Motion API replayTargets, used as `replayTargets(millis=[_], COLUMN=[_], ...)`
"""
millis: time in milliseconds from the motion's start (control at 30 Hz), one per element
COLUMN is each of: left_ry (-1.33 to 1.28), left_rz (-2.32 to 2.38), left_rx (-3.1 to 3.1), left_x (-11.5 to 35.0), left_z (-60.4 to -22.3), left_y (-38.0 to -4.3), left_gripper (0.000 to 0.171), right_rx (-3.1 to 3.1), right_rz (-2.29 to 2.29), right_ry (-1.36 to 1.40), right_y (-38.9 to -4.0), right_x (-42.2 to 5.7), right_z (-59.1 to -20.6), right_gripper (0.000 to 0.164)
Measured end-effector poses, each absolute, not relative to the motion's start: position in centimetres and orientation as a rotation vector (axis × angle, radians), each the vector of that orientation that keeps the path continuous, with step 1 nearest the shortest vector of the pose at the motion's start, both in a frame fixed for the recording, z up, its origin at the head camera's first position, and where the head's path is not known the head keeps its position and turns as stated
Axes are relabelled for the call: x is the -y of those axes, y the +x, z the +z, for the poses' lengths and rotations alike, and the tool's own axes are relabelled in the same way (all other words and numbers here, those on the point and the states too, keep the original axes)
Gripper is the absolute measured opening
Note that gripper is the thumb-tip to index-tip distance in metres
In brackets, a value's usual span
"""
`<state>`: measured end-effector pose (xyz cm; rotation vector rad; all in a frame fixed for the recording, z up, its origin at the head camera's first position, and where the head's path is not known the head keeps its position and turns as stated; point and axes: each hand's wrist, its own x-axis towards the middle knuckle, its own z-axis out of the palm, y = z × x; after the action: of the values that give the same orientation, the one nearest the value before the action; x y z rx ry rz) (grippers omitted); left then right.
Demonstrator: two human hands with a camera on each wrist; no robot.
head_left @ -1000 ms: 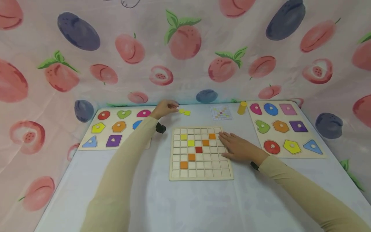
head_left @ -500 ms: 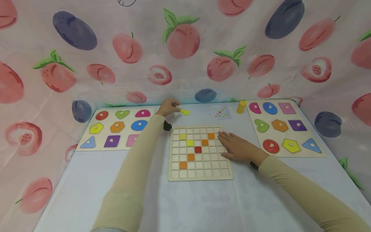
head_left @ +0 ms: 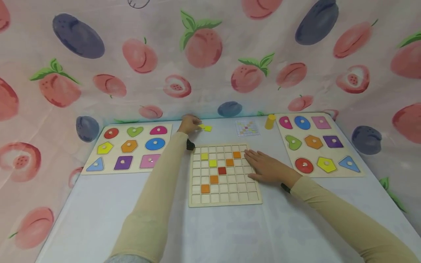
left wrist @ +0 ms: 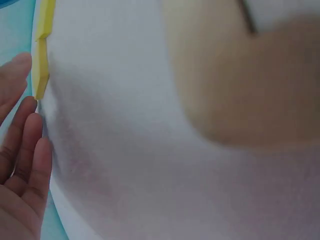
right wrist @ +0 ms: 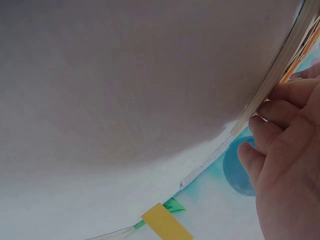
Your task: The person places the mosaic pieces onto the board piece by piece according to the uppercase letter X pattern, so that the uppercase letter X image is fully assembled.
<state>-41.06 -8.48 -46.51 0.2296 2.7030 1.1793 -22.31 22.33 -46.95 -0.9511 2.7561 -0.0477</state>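
In the head view my left hand point(head_left: 189, 124) is at the back of the table, fingertips at the nearer of two yellow square tiles point(head_left: 208, 128). The left wrist view shows the thumb and index finger spread at the end of that yellow tile point(left wrist: 41, 70), without a clear pinch. My right hand point(head_left: 268, 167) lies with straight fingers on the right edge of a wooden grid board point(head_left: 225, 201). On the board sit two yellow tiles, a red tile point(head_left: 222, 170) and several orange tiles point(head_left: 214, 179) in diagonal lines.
A printed pattern card point(head_left: 247, 128) lies behind the board, with a yellow cylinder point(head_left: 270, 122) right of it. Wooden shape puzzles flank the board: a left puzzle point(head_left: 112, 159) and a right puzzle point(head_left: 320, 171). A fruit-print cloth point(head_left: 204, 80) hangs behind.
My left hand has moved slightly right and in to the yellow tiles at the back. The right hand stays on the board's edge. The head view has shifted a little.
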Motion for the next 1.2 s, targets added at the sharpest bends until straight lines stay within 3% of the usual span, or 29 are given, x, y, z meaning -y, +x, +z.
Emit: replayTargets(millis=[1200], left_ry=[0.171], left_rz=[0.982], left_rx=[-2.656], left_x=[10.4], left_z=[-47.0], left_y=[-41.0], left_gripper=[0.028], right_rx=[-2.772], right_rz=[-0.051], right_ry=[-0.959], right_y=[-22.0], right_x=[-22.1], right_z=[-46.5], right_gripper=[0.076])
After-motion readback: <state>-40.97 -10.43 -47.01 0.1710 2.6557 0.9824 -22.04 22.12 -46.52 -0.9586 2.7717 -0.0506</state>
